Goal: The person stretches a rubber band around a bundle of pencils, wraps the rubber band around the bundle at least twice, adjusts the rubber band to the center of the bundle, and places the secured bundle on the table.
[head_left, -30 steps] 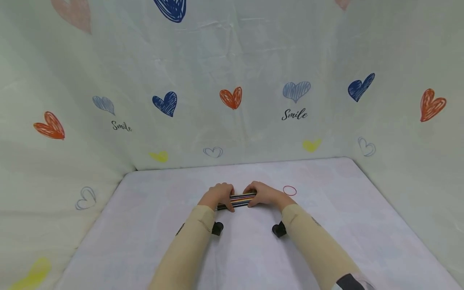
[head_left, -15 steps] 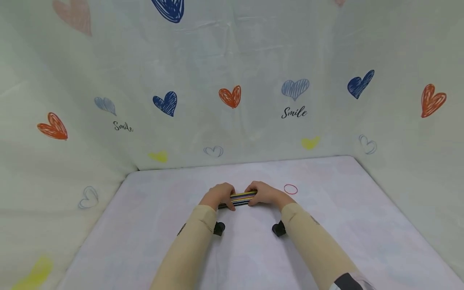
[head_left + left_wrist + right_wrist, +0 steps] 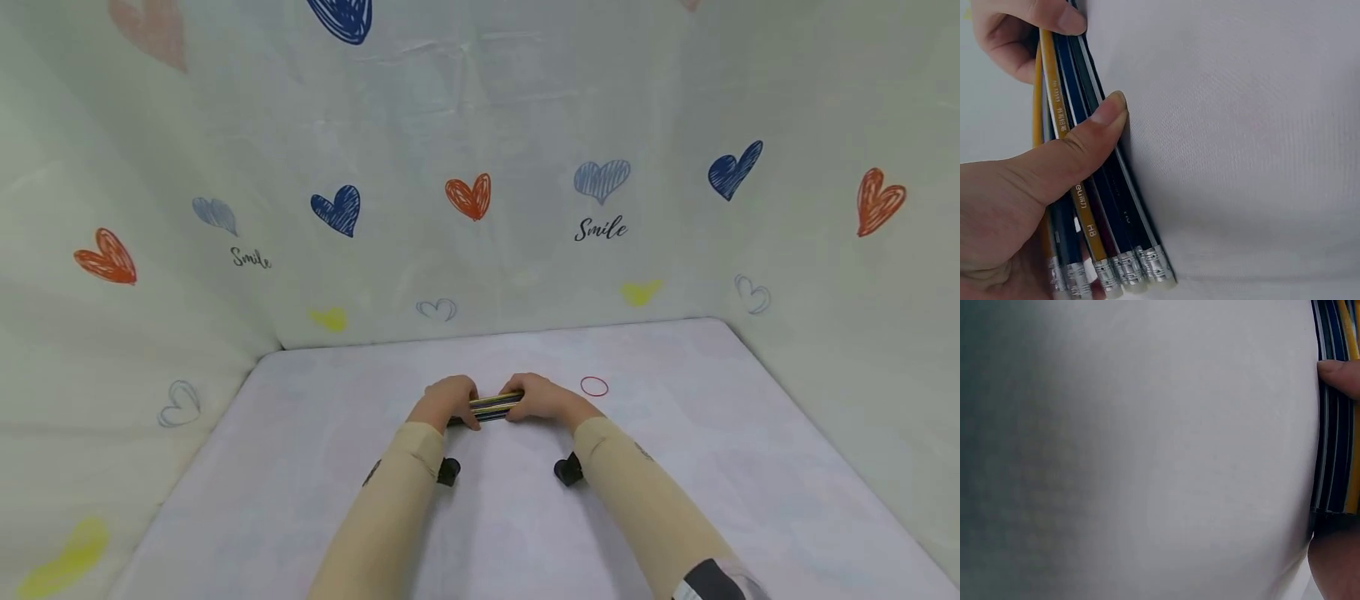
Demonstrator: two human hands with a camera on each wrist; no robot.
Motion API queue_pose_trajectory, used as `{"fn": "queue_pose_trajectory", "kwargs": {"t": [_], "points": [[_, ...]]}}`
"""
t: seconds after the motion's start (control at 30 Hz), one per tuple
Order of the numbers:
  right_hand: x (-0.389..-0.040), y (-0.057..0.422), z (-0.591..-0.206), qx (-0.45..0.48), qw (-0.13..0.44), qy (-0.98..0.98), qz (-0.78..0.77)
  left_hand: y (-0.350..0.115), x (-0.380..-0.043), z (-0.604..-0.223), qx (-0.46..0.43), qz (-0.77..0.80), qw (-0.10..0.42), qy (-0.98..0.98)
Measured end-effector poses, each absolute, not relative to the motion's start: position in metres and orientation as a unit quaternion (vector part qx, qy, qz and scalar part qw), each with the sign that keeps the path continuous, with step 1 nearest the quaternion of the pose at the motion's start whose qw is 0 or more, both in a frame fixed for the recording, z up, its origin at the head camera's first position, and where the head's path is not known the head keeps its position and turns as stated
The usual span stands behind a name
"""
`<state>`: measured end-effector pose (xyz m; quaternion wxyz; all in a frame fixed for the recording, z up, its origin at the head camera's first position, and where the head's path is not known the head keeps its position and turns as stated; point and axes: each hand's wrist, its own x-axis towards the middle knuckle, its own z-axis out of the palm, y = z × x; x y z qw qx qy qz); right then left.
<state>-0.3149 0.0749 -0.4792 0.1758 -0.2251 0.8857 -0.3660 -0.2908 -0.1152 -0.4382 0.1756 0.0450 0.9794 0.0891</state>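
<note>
A bundle of pencils with yellow, dark blue and black barrels lies crosswise between both hands. My left hand grips its left part, the thumb laid across the barrels. Metal ferrules with pale erasers stick out past that hand, at slightly uneven lengths. At the other end of the bundle, my right hand holds the pencils between thumb and fingers. In the right wrist view, a thumb presses on the dark pencils at the right edge. Palms hide parts of the bundle.
A thin red ring, like a rubber band, lies on the white-covered table right of the right hand. Black wrist cameras sit under both wrists. A curtain printed with hearts stands behind and beside the table.
The pencils have turned within the hands: red and blue stripes showed on top before, yellow and dark ones now. Both hands keep hold in nearly the same place; the head view shifts slightly.
</note>
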Motion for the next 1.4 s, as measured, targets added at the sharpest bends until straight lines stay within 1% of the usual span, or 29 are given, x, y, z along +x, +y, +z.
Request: {"fn": "queue_pose_trajectory", "kwargs": {"t": [0.2, 0.4, 0.5, 0.83, 1.1, 1.27, 1.4], "points": [[-0.31, 0.068, -0.476, -0.25, 0.16, 0.897, -0.327, -0.119, -0.284, -0.438, 0.048, 0.104, 0.167, 0.979], [-0.298, 0.063, -0.466, -0.27, 0.138, 0.919, -0.252, -0.119, -0.276, -0.438, 0.062, 0.1, 0.158, 0.98], [-0.299, 0.061, -0.463, -0.275, 0.132, 0.927, -0.219, -0.12, -0.276, -0.437, 0.076, 0.098, 0.153, 0.98], [-0.295, 0.061, -0.457, -0.28, 0.136, 0.931, -0.192, -0.125, -0.274, -0.44, 0.112, 0.098, 0.15, 0.977], [-0.292, 0.06, -0.463, -0.307, 0.145, 0.92, -0.196, -0.128, -0.273, -0.443, 0.115, 0.083, 0.169, 0.975], [-0.294, 0.06, -0.46, -0.291, 0.147, 0.923, -0.205, -0.129, -0.277, -0.442, 0.121, 0.1, 0.162, 0.974], [-0.298, 0.06, -0.458, -0.283, 0.153, 0.924, -0.205, -0.134, -0.28, -0.445, 0.129, 0.129, 0.177, 0.967]]}}
